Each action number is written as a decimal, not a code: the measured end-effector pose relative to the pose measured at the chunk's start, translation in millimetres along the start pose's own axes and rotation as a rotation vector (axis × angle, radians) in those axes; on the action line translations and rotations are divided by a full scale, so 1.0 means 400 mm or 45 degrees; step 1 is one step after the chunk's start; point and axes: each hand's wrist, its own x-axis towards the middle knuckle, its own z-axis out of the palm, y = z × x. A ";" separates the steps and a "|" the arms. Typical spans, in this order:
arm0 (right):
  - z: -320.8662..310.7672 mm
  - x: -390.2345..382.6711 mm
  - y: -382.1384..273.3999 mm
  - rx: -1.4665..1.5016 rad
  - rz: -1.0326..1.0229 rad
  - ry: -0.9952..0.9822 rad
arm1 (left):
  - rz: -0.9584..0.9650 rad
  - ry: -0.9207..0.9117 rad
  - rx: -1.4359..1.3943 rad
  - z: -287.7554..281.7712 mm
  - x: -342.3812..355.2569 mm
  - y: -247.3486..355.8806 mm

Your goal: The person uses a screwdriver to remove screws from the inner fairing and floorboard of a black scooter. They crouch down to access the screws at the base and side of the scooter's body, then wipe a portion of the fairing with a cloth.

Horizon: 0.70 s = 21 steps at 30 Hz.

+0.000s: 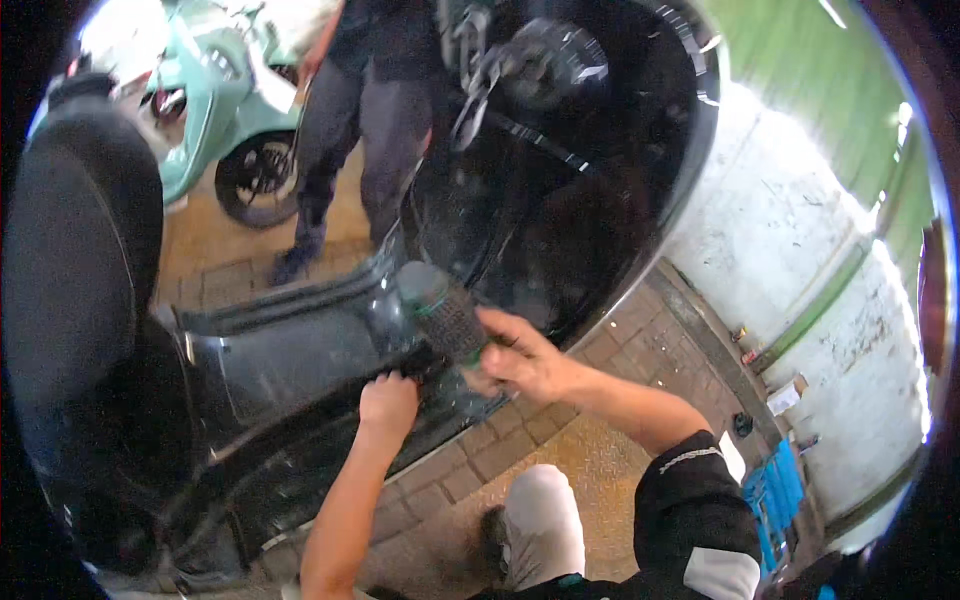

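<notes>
A black scooter (290, 360) fills the left and middle of the view, with its flat footboard between the seat and the front shield. My right hand (525, 360) is closed round a dark cylindrical tool (445, 318) with a grey end and green bands. The tool tilts over the footboard's right end, near the front shield; its lower end is hidden by my hand. My left hand (388, 402) is a closed fist at the near edge of the footboard, just left of the tool. Whatever lies inside its fingers is hidden.
Across the scooter stands another person (365, 130) in dark clothes. A mint-green scooter (215, 110) is parked behind, at the upper left. On the right run a low kerb and a white wall (790, 200). A blue slatted object (772, 505) and a small box (787, 395) lie by it.
</notes>
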 end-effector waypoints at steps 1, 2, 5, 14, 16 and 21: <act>0.023 0.019 -0.069 0.004 -0.039 -0.037 | -0.002 -0.192 0.110 -0.014 0.009 -0.021; 0.042 0.030 -0.138 0.004 -0.070 -0.057 | 0.035 -0.268 0.156 -0.029 0.022 -0.023; 0.068 0.051 -0.261 -0.655 -0.523 0.178 | 0.177 -0.337 0.269 -0.082 0.027 -0.053; 0.065 -0.037 -0.628 -1.351 -0.628 1.031 | 0.946 0.701 -0.726 -0.605 0.153 0.075; 0.065 -0.033 -0.660 -1.465 -0.650 1.010 | 1.031 0.874 -1.017 -0.715 0.155 0.101; 0.067 -0.057 -0.716 -1.975 -0.474 0.757 | 1.101 0.990 -1.544 -0.839 0.104 0.104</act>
